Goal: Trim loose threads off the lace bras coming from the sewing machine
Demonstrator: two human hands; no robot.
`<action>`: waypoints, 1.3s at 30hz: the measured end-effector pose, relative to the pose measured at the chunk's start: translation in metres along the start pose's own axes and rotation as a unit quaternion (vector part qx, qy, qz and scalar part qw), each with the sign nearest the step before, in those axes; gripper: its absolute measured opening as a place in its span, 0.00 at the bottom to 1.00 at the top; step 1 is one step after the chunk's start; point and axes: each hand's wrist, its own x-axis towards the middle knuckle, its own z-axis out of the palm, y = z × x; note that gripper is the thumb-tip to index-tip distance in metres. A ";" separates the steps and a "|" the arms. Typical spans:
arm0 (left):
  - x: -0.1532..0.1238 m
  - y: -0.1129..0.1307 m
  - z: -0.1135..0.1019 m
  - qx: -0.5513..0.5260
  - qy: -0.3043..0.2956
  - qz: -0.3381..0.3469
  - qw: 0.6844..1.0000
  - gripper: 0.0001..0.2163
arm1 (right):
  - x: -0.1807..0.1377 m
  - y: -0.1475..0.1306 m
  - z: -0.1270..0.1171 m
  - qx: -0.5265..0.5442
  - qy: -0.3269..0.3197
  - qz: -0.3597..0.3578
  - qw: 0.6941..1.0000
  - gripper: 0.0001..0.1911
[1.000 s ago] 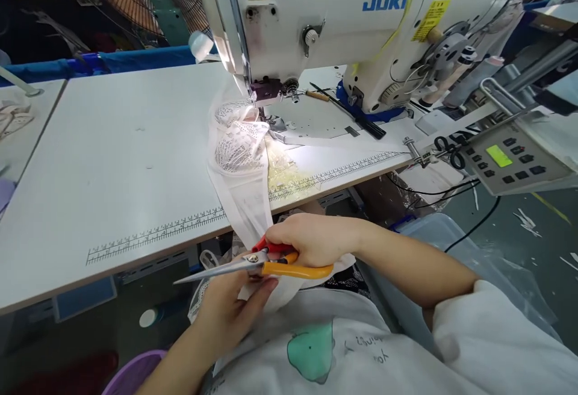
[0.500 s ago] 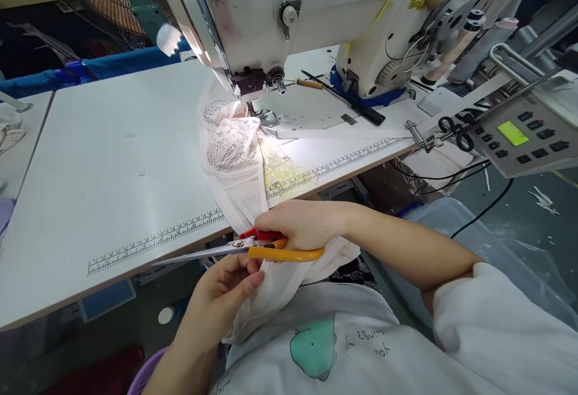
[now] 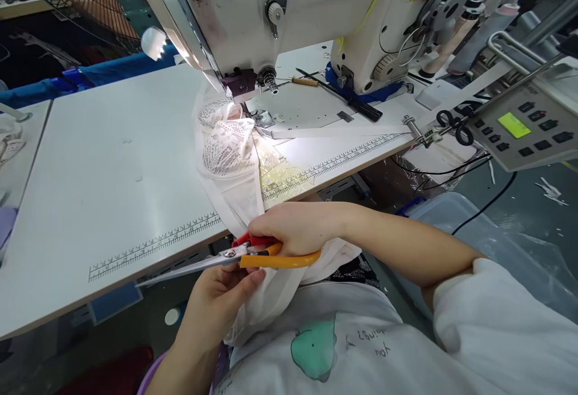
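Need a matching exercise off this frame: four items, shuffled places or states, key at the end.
Column 1
1. scissors
2. white lace bra
3. control panel
4. ruler scale

Column 2
A. printed along the front edge of the white table
B. shows a lit yellow-green screen
C. handles held in the right hand
D. one end under the head of the sewing machine

Pairs: 1-C, 2-D, 3-B, 4-A
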 end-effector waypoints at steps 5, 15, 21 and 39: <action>-0.006 0.002 0.005 0.032 0.063 -0.034 0.997 0.14 | 0.000 0.000 0.005 -0.010 0.002 0.001 1.000 0.10; -0.010 0.001 -0.006 -0.058 0.045 0.014 0.997 0.08 | -0.051 0.002 0.058 0.098 0.156 0.117 0.976 0.22; -0.013 0.000 -0.005 -0.052 0.031 0.002 0.998 0.09 | -0.071 0.007 0.081 0.047 0.019 0.192 0.980 0.24; -0.015 0.009 0.006 -0.015 0.057 0.010 0.998 0.08 | -0.050 0.003 0.093 0.163 0.101 0.220 0.956 0.23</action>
